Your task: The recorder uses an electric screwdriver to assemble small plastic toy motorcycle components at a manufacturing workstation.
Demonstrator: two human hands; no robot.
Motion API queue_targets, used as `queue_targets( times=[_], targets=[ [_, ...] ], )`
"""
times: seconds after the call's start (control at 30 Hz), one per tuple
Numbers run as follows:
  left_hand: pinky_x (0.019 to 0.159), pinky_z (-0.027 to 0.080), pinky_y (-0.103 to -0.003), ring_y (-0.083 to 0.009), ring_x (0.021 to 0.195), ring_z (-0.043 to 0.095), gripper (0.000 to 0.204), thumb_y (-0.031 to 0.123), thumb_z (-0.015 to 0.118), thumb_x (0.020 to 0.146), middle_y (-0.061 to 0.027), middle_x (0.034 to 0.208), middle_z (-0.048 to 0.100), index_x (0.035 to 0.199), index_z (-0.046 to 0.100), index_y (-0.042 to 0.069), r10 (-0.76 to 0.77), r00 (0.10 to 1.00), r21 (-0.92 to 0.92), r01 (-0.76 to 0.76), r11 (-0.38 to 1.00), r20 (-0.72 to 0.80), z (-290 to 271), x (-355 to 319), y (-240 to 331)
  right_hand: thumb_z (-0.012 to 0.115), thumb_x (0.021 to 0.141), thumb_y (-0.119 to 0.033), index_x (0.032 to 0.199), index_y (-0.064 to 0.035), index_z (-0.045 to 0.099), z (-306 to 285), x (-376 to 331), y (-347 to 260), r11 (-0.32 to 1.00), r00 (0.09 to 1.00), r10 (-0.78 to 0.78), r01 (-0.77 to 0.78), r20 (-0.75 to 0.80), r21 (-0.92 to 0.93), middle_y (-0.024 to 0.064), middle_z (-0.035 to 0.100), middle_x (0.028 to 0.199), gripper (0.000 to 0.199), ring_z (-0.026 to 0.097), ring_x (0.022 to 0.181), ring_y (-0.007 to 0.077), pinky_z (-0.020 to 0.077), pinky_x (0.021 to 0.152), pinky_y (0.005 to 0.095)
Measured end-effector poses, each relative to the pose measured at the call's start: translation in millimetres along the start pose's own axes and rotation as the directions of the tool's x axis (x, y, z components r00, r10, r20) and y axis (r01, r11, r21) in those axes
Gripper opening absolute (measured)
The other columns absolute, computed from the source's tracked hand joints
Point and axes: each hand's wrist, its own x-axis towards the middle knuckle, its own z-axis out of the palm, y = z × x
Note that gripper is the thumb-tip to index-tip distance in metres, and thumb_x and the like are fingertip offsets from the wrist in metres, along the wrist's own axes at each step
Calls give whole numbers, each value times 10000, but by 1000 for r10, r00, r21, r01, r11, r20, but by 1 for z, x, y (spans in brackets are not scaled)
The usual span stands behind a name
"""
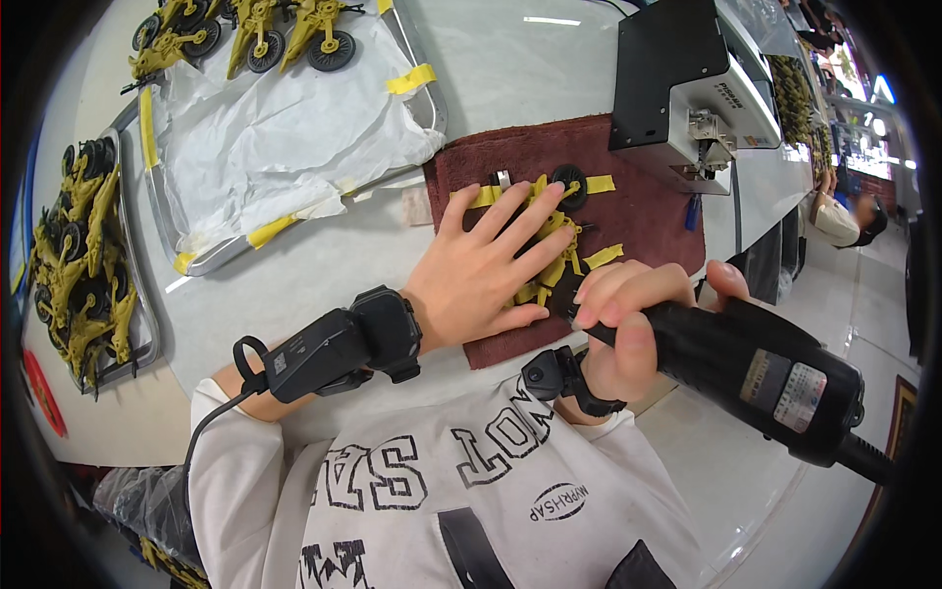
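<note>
My left hand (491, 255) lies with spread fingers over a yellow toy motorcycle (561, 231), pressing it against a dark red cloth (628, 221). One black wheel (569, 187) of the toy sticks out past my fingertips; much of its body is hidden under the hand. My right hand (643, 309) is wrapped round the front of a black corded electric screwdriver (756, 368). The screwdriver's nose points left at the toy's near side, and whether its tip touches the toy cannot be made out. Yellow tape strips (603, 257) are stuck on the cloth.
A tray lined with white paper (294, 137) holds several yellow toy motorcycles (265, 39) at its far end. Another metal tray (147, 334) at the left is piled with more. Behind the cloth on the right stands a black and white machine (677, 88). The screwdriver's cord trails off right.
</note>
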Motion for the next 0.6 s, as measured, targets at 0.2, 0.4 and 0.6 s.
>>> queue_targets(
  times=[0.2, 0.4, 0.6],
  targets=[
    [999, 233, -503, -281, 1297, 337, 667, 481, 616, 750, -118, 1459, 306, 1307, 463, 147, 19, 1000, 28, -19, 999, -6, 1, 0, -1, 581, 863, -159, 1319, 4, 138, 6, -5, 6, 995, 997, 57, -62, -60, -80, 124, 521, 686, 656, 512, 477, 200, 478, 499, 332],
    [993, 246, -506, -285, 1303, 335, 665, 488, 626, 749, -121, 1460, 303, 1298, 472, 145, 24, 1000, 13, -24, 1000, 2, -2, -1, -1, 519, 855, -580, 1383, -12, 118, 14, -1, -2, 999, 984, 9, -1, -178, 45, 142, 521, 683, 874, 498, 464, 211, 455, 458, 332],
    [994, 246, -502, -285, 1297, 343, 648, 470, 631, 751, -122, 1455, 310, 1290, 478, 144, 27, 999, 11, -26, 1000, -21, 1, 0, -1, 433, 857, -649, 1378, -7, 137, 8, -1, 4, 998, 992, 58, -56, -115, 23, 142, 524, 680, 878, 494, 454, 222, 449, 453, 334]
  ],
)
